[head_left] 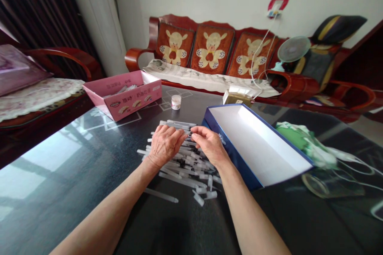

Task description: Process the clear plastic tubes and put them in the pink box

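Observation:
My left hand [166, 143] is closed, knuckles up, over a pile of translucent white pen barrels [179, 179]; its fingers hide whatever it grips. Close to its fingertips, my right hand [210, 143] pinches thumb against forefinger, and the small thing between them is too unclear to name. Short white pen caps [198, 198] lie at the pile's near right side. One loose pen barrel [163, 195] rests apart at the near left. Small dark pieces show among the barrels.
An open blue box [257, 143] with a white inside stands right of the pile. A pink box [125, 99] holding white pieces is at the far left. Between them stand a small white tub [176, 102] and a tissue pack [236, 96]. A green-and-white bag [305, 143] and cables lie right.

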`<state>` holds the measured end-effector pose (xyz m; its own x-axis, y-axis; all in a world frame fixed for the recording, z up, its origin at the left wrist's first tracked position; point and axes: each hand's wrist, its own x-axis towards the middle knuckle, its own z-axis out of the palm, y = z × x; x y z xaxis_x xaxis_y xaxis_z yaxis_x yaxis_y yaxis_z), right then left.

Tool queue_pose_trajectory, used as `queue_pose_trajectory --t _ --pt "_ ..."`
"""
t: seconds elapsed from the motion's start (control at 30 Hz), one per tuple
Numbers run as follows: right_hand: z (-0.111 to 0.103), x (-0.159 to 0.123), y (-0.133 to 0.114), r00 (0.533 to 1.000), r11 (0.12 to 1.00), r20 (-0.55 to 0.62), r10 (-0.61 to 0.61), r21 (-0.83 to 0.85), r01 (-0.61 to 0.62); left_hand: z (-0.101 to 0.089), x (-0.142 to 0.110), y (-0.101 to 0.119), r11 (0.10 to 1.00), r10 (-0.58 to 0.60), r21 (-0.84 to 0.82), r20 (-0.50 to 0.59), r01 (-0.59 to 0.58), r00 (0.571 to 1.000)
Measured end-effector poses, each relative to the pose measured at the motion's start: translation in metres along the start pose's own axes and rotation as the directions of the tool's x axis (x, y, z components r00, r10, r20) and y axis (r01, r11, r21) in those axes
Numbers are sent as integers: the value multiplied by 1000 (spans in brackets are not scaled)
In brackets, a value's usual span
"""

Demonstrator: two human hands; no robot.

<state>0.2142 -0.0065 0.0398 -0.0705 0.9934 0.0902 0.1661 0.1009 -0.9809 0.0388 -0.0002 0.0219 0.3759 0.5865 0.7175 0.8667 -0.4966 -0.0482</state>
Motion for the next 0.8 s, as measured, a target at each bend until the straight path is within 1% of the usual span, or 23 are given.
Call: queue_pose_trajectory --t 0.07,0.17,0.23,0.4,0.47,0.53,0.63,0.7,0.8 --pt "0 0 0 1000 1000 -4 3 0 -3 0 0 0 1000 -2 3 9 2 1000" --pt "2 0 -2 999 997 -42 -1 -72 -2 0 0 -1 1000 2 -5 19 -2 1000" --pt "3 0 -3 999 995 -45 -4 -100 -1 1 0 -1 1000 10 -14 20 -10 1000" --pt "-1 1 2 999 1000 42 21 20 -22 1 0 -1 999 20 -27 5 -20 1000" --pt "-2 1 6 998 998 39 55 36 -57 2 0 -2 999 24 -29 -5 -24 1000" --pt "-2 2 8 997 997 16 81 -7 -81 3 0 -2 999 29 -27 -9 -29 1000" --pt "1 2 9 998 994 -3 69 -87 -69 5 -1 -3 999 37 -24 2 -37 999" --pt "3 2 8 999 997 9 52 -51 -52 5 -1 -3 999 40 -23 16 -39 999" --pt "3 2 7 997 995 58 50 88 -55 4 -1 -3 999 34 -20 27 -33 999"
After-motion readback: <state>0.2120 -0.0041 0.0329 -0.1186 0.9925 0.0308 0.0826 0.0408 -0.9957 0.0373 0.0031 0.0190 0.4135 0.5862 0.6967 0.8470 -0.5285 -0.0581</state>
